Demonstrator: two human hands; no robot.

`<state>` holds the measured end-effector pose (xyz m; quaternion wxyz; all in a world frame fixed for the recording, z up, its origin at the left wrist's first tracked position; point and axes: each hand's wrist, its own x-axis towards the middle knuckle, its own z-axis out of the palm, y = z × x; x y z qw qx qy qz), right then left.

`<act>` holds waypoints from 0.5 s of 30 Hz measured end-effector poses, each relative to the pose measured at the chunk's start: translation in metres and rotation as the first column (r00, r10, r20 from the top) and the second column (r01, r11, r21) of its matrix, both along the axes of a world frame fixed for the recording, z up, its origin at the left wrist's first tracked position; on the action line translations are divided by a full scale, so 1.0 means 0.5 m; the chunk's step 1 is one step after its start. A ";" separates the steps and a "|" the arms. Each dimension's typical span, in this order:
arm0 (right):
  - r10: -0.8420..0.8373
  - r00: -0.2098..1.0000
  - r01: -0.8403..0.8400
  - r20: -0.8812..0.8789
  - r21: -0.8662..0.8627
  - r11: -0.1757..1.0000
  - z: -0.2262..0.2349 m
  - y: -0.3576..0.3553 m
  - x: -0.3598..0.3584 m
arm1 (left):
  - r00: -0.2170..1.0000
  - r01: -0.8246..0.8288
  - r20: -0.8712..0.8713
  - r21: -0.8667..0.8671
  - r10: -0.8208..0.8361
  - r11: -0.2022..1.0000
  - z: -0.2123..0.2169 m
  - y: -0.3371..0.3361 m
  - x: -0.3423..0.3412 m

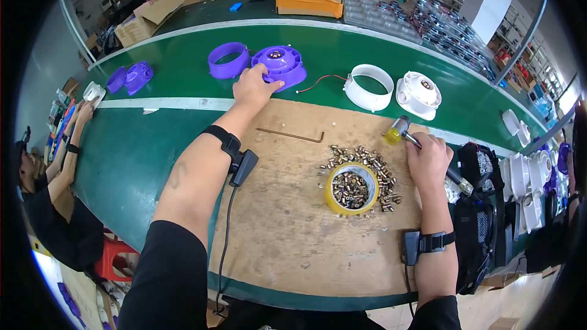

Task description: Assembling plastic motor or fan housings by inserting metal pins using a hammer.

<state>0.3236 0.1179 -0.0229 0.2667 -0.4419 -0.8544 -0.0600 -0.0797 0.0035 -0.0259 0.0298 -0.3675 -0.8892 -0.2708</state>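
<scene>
Green belt (183,55) borders a table (122,159) topped with a board (269,226). On the belt, the left hand (252,85) pinches the near edge of a purple housing (288,73); the right hand (430,157) curls around a hammer (399,128). Purple housing and white housing (411,98) each have a metal centre (276,54), apparently fitted; loose fittings (351,192) remain in and around a tape roll (331,198).
</scene>
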 end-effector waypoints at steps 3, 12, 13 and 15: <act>-0.009 1.000 0.009 -0.001 0.004 1.000 0.001 -0.006 0.000 | 0.997 0.036 -0.073 0.069 -0.031 0.997 0.003 -0.006 0.013; -0.052 0.999 0.052 -0.001 0.089 0.995 -0.001 -0.010 0.001 | 0.722 0.470 -0.683 0.370 -0.108 0.802 0.096 -0.099 0.162; -0.009 0.996 0.018 -0.093 0.089 0.996 0.013 -0.013 -0.003 | 0.722 0.548 -0.670 0.400 -0.173 0.735 0.106 -0.109 0.184; 0.094 0.971 -0.061 -0.218 0.153 0.986 0.067 -0.041 -0.018 | 0.713 0.644 -0.644 0.447 -0.277 0.621 0.118 -0.130 0.227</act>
